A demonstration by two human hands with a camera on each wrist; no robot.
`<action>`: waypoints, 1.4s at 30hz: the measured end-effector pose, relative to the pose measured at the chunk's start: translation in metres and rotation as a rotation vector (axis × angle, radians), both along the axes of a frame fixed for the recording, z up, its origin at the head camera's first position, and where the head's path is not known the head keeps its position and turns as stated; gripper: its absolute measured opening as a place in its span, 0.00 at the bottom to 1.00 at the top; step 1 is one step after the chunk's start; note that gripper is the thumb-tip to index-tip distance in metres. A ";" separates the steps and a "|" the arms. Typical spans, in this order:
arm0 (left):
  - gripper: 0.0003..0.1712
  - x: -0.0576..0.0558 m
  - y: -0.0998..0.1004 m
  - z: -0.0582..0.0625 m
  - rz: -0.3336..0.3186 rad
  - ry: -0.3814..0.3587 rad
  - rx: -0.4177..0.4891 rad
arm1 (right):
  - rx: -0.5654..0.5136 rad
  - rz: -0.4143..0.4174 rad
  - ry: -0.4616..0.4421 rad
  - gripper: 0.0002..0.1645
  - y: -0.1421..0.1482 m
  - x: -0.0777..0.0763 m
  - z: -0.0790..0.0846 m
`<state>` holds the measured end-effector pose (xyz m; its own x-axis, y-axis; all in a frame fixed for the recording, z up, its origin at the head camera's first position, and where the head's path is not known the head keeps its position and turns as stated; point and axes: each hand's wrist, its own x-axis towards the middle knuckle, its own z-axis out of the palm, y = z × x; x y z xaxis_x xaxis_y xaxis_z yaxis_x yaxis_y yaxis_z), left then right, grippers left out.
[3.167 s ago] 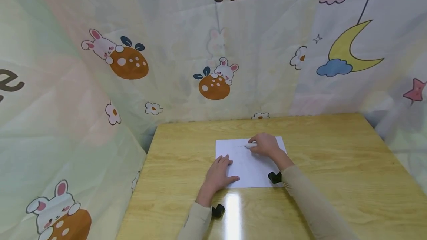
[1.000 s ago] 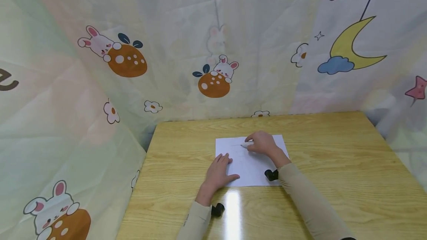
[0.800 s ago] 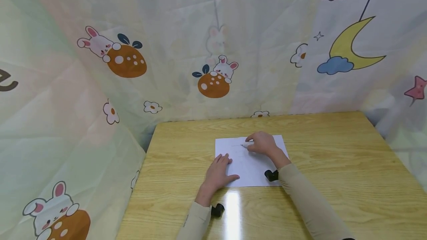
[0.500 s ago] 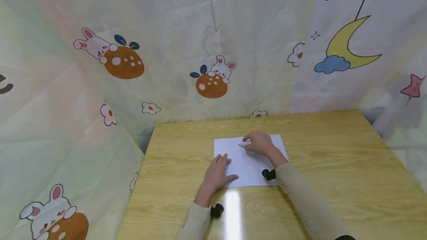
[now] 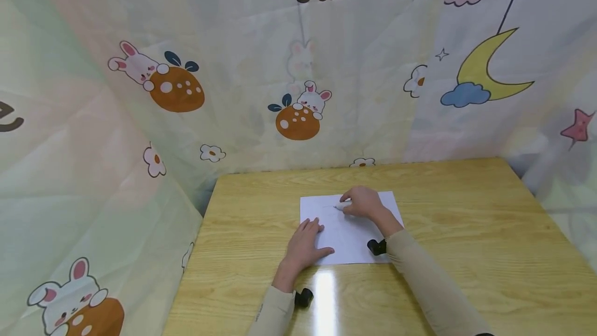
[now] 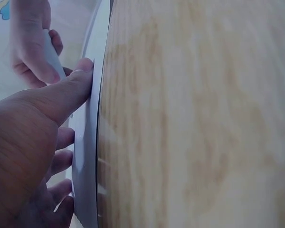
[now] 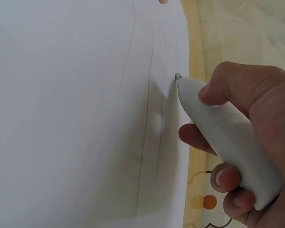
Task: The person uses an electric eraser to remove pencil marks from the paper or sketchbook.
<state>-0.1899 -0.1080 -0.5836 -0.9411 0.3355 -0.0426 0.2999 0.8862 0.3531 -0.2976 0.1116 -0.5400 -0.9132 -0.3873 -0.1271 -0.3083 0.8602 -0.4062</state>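
Observation:
A white sheet of paper with several thin pencil lines lies on the wooden table. My right hand grips a thick white electric eraser, fingers and thumb curled round its body. In the right wrist view its small grey tip touches the paper close to the far edge, at the end of a faint line. My left hand rests with spread fingers on the paper's left part. The left wrist view shows its thumb along the sheet's near edge, with the right hand beyond.
The wooden table reaches out on all sides of the sheet. Printed cloth with rabbits and fruit hangs behind and to the left. A black wrist camera sits at each cuff.
My right hand with the electric eraser has shifted slightly left along the top line. My left hand stays in place on the paper. The head view has tilted a little.

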 end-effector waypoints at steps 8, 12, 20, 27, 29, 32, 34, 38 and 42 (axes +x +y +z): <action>0.44 -0.002 -0.001 -0.005 -0.002 0.030 -0.001 | 0.012 0.007 -0.007 0.17 -0.005 0.000 0.007; 0.44 -0.001 -0.001 -0.006 -0.003 0.017 -0.003 | 0.018 0.004 -0.024 0.18 -0.006 0.001 0.007; 0.43 0.002 -0.002 -0.005 -0.005 0.029 -0.003 | 0.019 0.003 -0.008 0.18 -0.007 0.002 0.004; 0.43 0.000 -0.003 -0.005 -0.014 0.039 0.002 | 0.009 0.030 0.002 0.17 -0.012 0.002 0.009; 0.43 0.000 -0.004 -0.005 -0.015 0.054 -0.006 | 0.025 0.030 0.006 0.18 -0.013 0.001 0.008; 0.43 0.000 -0.003 -0.004 -0.015 0.066 -0.008 | 0.022 0.028 0.010 0.18 -0.013 0.000 0.007; 0.42 0.000 -0.002 -0.003 -0.018 0.060 -0.008 | 0.028 0.033 0.012 0.18 -0.013 0.000 0.007; 0.42 0.001 -0.001 -0.003 -0.027 0.039 -0.018 | 0.044 0.033 0.009 0.17 -0.013 0.000 0.005; 0.42 0.000 -0.003 -0.002 -0.020 0.042 -0.032 | 0.027 0.038 0.010 0.17 -0.017 -0.002 0.005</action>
